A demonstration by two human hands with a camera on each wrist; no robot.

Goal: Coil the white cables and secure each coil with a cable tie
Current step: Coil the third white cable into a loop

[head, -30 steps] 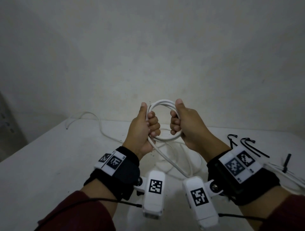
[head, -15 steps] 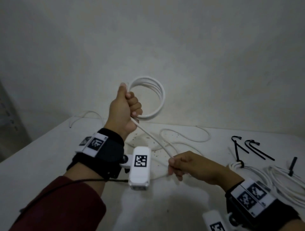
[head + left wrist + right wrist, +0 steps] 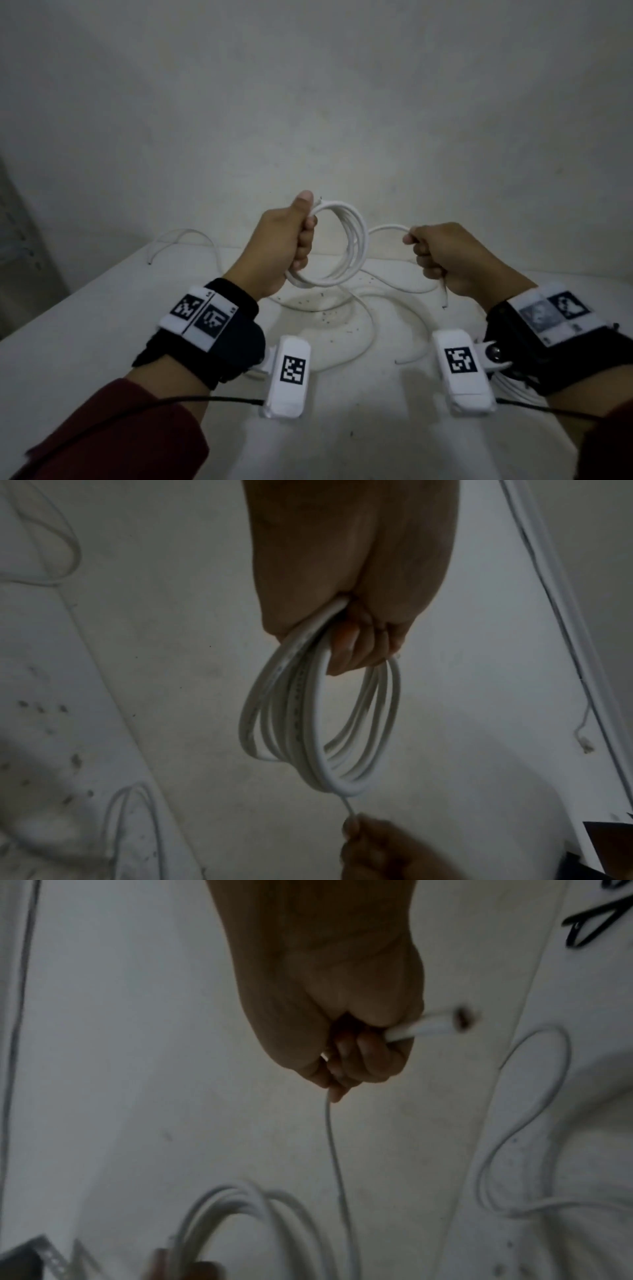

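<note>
Head view: your left hand [image 3: 281, 245] grips the coil [image 3: 346, 250] of white cable, fingers curled round its bundled turns, lower than half a second ago and now level with your right hand [image 3: 445, 255], which has risen from near the table [image 3: 85, 325] and closes round the cable's free tail [image 3: 388, 229]; the cut end [image 3: 444, 298] hangs below that fist. Loose cable [image 3: 363, 329] lies on the white, speckled tabletop against a plain pale wall [image 3: 308, 102]. Left wrist view: the coil [image 3: 308, 723] hangs from the curled fingers [image 3: 359, 647], its turns side by side, one strand running down to the right hand [image 3: 383, 853]. Right wrist view: the fist [image 3: 342, 1031] is closed on the cable, the blurred end [image 3: 441, 1023] poking out; black cable ties [image 3: 589, 931] lie on the table at the upper right.
</note>
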